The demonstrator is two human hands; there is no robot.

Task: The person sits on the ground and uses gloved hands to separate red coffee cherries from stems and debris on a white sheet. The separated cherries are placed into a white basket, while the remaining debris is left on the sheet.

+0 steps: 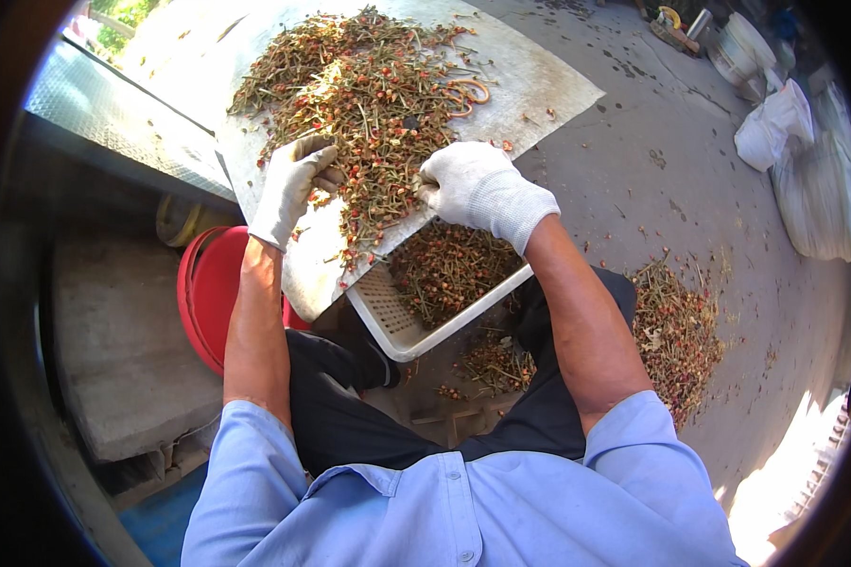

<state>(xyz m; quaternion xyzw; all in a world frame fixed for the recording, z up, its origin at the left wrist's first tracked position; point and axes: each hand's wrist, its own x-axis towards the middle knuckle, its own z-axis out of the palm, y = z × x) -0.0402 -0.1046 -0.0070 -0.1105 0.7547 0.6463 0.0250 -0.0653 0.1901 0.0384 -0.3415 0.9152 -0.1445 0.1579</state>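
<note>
A heap of green-brown stems with small red fruits lies on a pale flat board. At the heap's left edge is my left hand in a soiled white knit glove, its fingers curled; whether they pinch a stem is unclear. My right hand, gloved too, rests at the heap's lower right with its fingers bent, their tips partly hidden. Orange-handled scissors lie partly buried at the heap's right side. Below the board's near edge, a white perforated plastic basket holds more stems and fruits.
A red plastic tub stands left, beside a grey slab. Stems and fruits lie in a pile on the concrete floor at right, with more between my legs. White sacks and a white bucket stand at the upper right.
</note>
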